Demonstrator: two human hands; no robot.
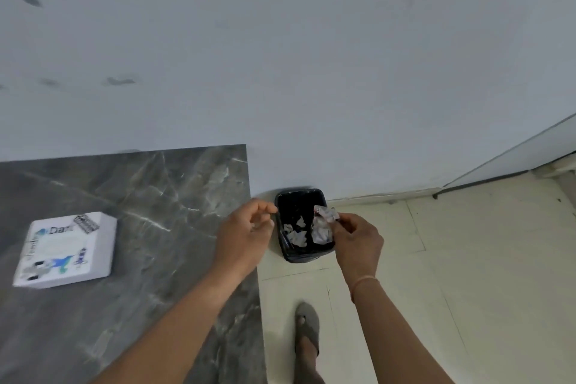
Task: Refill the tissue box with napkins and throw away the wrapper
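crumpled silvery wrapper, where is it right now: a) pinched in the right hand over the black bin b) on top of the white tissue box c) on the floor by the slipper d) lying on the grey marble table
a: the right hand pinches the crumpled silvery wrapper above the open black bin on the floor; the left hand holds nothing.

Over the black bin [304, 254] on the floor, the right hand [358, 238] pinches a crumpled wrapper [323, 224]. The left hand [246, 232], loosely curled and empty, hovers at the bin's left rim. Farther left, a tissue box [65, 249] lies on the marbled surface [174, 196].
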